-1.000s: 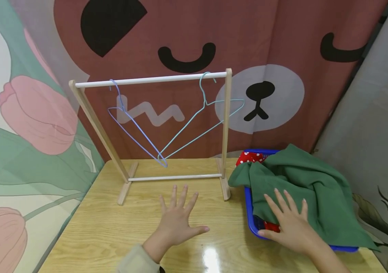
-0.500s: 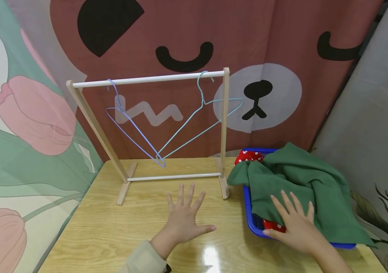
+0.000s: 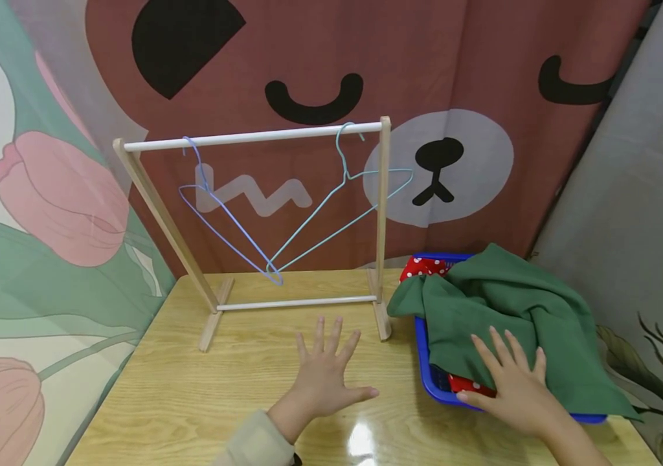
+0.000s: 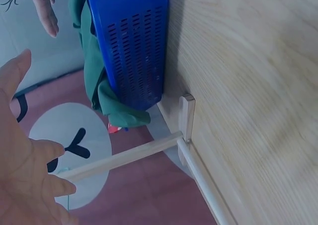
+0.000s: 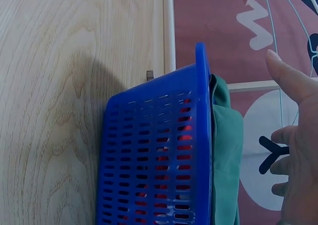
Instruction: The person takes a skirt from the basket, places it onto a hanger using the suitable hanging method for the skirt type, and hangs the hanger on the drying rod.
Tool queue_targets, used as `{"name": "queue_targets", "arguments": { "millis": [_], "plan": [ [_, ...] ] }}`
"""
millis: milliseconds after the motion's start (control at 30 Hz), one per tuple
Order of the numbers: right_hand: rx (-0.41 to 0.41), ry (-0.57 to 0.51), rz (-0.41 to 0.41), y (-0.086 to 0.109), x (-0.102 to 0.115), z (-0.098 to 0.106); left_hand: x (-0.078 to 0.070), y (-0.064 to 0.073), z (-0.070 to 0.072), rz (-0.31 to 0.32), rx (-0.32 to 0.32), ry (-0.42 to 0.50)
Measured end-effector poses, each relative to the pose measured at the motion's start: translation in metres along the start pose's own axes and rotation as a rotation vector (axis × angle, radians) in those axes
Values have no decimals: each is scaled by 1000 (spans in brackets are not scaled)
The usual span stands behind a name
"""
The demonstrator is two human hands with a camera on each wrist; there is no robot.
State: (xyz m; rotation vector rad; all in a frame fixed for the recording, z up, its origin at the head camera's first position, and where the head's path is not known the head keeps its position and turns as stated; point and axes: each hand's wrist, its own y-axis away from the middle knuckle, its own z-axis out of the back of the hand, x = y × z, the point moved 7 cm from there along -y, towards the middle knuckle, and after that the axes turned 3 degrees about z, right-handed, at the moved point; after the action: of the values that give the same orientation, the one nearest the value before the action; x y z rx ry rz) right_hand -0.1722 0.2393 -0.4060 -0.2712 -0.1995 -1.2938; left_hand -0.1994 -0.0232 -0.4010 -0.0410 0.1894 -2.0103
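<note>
One green cloth (image 3: 503, 304) lies apart, below the spread right grip (image 3: 518, 390).

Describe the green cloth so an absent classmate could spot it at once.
On the table, right of the wooden rack, sits a blue basket. The green cloth drapes over its rim, plain, unlike the red, white-dotted fabric showing beside it.

a person's left hand (image 3: 321, 382) and right hand (image 3: 516, 391) held out ahead, side by side and apart, backs facing up, fingers (image 3: 320, 334) spread and pointing forward, thumbs (image 3: 360, 393) angled inward toward each other, left forearm (image 3: 258, 441) sleeved near the wrist (image 3: 292, 414), right forearm (image 3: 576, 443) bare
</note>
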Motion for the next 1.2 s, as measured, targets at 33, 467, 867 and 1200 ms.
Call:
{"name": "queue_targets", "arguments": {
  "millis": [33, 467, 867, 1200],
  "plan": [
    [3, -4, -3, 0, -1, 0, -1, 0, 0, -4, 0, 1],
    [10, -14, -40, 3, -13, 0, -14, -8, -4, -41, 27, 17],
    [18, -13, -67, 8, -25, -3, -25, -13, -5, -67, 54, 51],
    [51, -24, -108, 14, -38, -4, -32, -19, -10, -75, 62, 31]
  ]
}}
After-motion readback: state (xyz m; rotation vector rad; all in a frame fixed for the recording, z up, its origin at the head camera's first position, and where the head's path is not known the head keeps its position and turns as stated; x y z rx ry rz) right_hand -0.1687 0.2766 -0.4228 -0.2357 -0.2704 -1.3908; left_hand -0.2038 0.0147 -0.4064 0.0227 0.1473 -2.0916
